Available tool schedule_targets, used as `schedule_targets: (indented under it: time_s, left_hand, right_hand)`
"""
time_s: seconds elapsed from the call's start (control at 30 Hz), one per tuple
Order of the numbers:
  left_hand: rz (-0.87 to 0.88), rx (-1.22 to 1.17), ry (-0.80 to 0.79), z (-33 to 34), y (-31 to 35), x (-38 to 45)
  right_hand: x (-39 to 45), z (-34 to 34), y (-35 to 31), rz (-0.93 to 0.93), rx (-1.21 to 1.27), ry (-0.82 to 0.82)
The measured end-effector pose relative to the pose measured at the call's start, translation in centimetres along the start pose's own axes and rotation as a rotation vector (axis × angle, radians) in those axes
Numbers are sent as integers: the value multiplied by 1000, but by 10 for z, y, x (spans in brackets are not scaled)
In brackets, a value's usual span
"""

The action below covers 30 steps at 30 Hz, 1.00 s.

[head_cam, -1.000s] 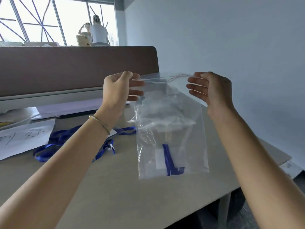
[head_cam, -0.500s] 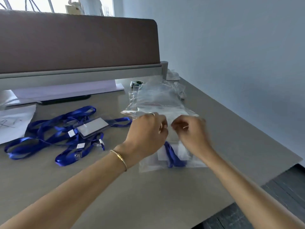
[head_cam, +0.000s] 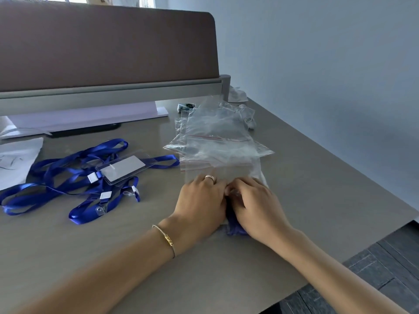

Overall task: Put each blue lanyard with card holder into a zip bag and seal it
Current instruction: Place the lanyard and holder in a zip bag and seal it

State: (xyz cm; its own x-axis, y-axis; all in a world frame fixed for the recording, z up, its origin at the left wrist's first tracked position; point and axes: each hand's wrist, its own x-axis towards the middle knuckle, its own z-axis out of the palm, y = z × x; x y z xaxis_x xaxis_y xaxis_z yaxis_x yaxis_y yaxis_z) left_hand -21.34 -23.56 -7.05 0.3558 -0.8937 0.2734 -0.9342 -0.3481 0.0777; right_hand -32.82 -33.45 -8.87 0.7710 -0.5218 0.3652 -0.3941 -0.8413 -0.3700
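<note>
A clear zip bag [head_cam: 240, 172] lies flat on the grey desk with a blue lanyard [head_cam: 234, 227] inside it, mostly hidden under my hands. My left hand [head_cam: 200, 203] and my right hand [head_cam: 255, 205] press side by side on the bag, fingertips meeting near its middle. Behind it lies a loose pile of empty zip bags [head_cam: 217, 137] with red seal lines. To the left, several blue lanyards [head_cam: 74, 177] lie tangled, one with a clear card holder [head_cam: 123, 168] on top.
A brown partition [head_cam: 108, 44] with a grey rail closes the desk's back. White paper [head_cam: 15, 162] lies at far left, a purple sheet [head_cam: 90, 118] under the rail, small wrapped items [head_cam: 187, 107] beyond the bags. The desk edge [head_cam: 340, 261] runs at right.
The bag, held up in the air with both hands a second ago, now lies flat on the desk. Both hands have come down and together onto it.
</note>
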Motion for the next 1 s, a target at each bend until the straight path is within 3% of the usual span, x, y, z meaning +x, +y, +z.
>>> schedule_targets:
  time_s: [0.27, 0.43, 0.5, 0.6, 0.73, 0.87, 1.0]
  left_hand:
    - [11, -178, -22, 15, -2, -14]
    - [-46, -181, -67, 9, 1, -23]
    - [-38, -192, -65, 2, -2, -21]
    - [-53, -199, -6, -11, -11, -5]
    - [86, -111, 132, -7, -18, 27]
    - [106, -100, 46, 17, -28, 42]
    - [-19, -234, -80, 33, -39, 45]
  right_hand:
    - [-9, 0, -10, 64, -94, -92]
    - [-17, -2, -7, 141, -60, -378]
    - [-18, -9, -9, 120, -75, -423]
    - [-6, -21, -10, 103, -49, -307]
    - [28, -20, -3, 7, -147, -38]
    - [46, 2, 16, -15, -176, -262]
    - [49, 13, 28, 60, -181, -394]
